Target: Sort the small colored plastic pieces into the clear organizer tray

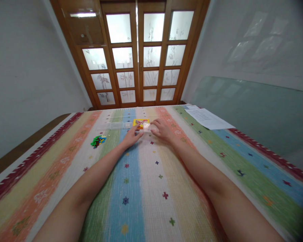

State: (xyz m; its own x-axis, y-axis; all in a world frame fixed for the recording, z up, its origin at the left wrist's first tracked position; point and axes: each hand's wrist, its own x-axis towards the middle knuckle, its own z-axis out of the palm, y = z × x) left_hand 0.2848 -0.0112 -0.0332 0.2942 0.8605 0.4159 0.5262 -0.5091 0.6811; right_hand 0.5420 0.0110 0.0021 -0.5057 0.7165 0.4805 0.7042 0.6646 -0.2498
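My left hand point(132, 137) and my right hand point(162, 129) meet over the far middle of the table, their fingertips at either side of a small clear plastic box point(146, 126). Thumb and fingers of each hand bend around its edges; glare and distance blur the exact contact. Just behind and partly under the left fingertips lies a yellow box point(142, 120) with a printed picture and red marks. A long, clear plastic tray point(113, 126) lies flat to the left. Nearer to me on that side is a small heap of building bricks point(98, 141), green, blue, yellow and dark red.
A striped tablecloth point(154, 188) with small printed figures covers the table. White printed sheets point(208, 118) lie at the far right, near a pale green glass panel point(255, 104) along the wall. Wooden doors with frosted panes point(151, 55) stand beyond the far edge.
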